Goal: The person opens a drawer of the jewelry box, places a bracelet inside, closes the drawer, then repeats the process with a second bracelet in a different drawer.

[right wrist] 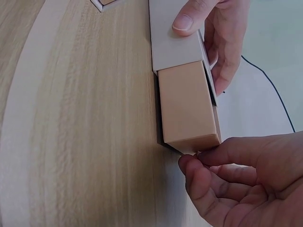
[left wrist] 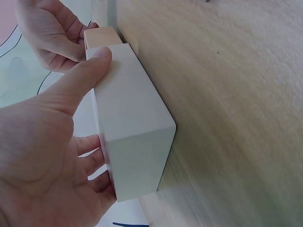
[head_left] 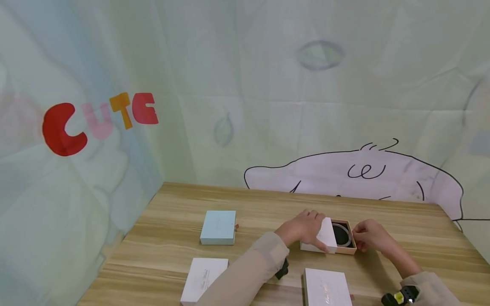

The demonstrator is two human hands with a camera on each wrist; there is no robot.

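A white box sleeve [head_left: 328, 234] lies on the table with a tan inner drawer [right wrist: 187, 104] slid partly out of its right end. Inside the drawer shows a grey ring-shaped item [head_left: 343, 235], perhaps a bracelet, on black lining. My left hand [head_left: 305, 229] grips the sleeve, thumb along the near side and fingers over the far side. At the drawer's outer end, my right hand [head_left: 373, 236] pinches a small pull tab [right wrist: 198, 153] between thumb and forefinger; most of the tab is hidden.
A light blue box [head_left: 218, 228] with a small orange-brown tab sits at the back left. Nearer me are a white box [head_left: 204, 276] on the left, partly behind my left sleeve, and another white box [head_left: 328, 289] in front of the drawer box. A printed curtain hangs behind the table.
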